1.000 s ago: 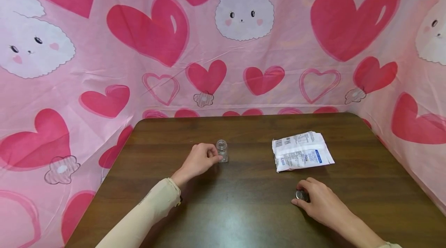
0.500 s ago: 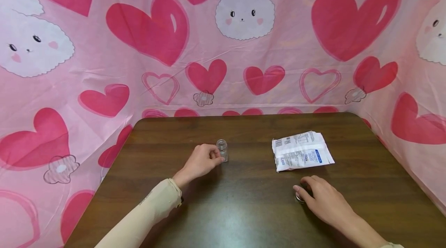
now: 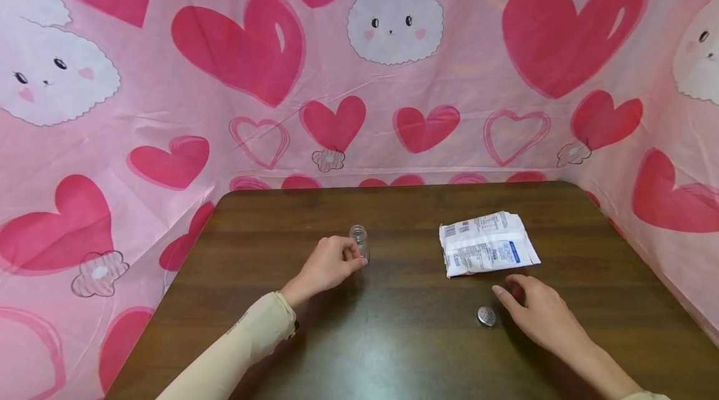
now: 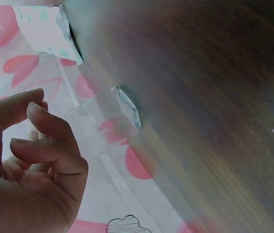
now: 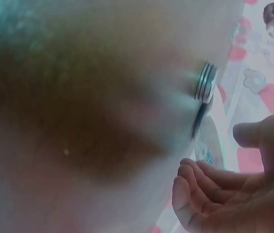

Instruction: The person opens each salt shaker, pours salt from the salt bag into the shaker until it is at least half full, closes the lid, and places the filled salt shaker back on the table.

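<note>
A small clear glass jar [image 3: 359,243] without a lid stands upright near the middle of the table. My left hand [image 3: 330,264] is beside it, its thumb and loosely bent fingers overlapping the jar's near side; no grip on the glass shows. In the left wrist view the jar [image 4: 105,124] appears beyond the fingers, and whether they touch is unclear. A silver metal cap with small holes on top [image 3: 485,317] lies on the table at the right. Just right of the cap, my right hand [image 3: 542,312] holds nothing, thumb and fingers apart.
A white printed packet with a blue label [image 3: 487,244] lies flat behind the right hand. The brown wooden table [image 3: 359,325] has a rounded far edge. Pink cloth with hearts and rabbits [image 3: 393,82] hangs behind it and along both sides.
My right hand has let go of the metal cap and moved right, leaving it on the table. The left hand has shifted slightly right across the jar's front; the jar stays in place.
</note>
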`<state>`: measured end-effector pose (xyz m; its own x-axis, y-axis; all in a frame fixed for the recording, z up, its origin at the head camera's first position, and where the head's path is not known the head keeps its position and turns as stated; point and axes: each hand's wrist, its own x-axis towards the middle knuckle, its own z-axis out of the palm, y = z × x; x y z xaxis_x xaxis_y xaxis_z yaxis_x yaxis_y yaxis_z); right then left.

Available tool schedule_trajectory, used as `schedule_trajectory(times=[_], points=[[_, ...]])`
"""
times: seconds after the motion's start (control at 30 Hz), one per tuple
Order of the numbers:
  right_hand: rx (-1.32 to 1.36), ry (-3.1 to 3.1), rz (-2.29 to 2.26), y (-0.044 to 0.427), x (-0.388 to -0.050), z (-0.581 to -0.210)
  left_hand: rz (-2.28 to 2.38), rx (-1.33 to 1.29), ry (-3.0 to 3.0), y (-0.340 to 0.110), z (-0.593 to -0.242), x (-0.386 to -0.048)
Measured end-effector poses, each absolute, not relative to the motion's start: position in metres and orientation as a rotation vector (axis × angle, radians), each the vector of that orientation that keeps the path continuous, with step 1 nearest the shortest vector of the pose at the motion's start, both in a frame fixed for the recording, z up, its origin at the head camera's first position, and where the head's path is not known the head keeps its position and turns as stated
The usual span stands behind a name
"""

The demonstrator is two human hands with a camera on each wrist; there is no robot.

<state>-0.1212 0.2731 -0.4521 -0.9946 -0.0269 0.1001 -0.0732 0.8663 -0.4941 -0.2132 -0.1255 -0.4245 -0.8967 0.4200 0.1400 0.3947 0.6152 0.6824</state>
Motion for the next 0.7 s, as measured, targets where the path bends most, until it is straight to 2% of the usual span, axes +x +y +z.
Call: schedule_trajectory(times=[0.33, 0.7], points=[[-0.159, -3.006, 1.084, 0.292, -0.134, -0.445, 1.169, 0.725, 2.794, -0.124, -0.423, -0.21], [-0.341, -2.765, 1.593, 0.293, -0.141, -0.443, 1.166, 0.738, 2.785, -0.121, -0.422, -0.206]])
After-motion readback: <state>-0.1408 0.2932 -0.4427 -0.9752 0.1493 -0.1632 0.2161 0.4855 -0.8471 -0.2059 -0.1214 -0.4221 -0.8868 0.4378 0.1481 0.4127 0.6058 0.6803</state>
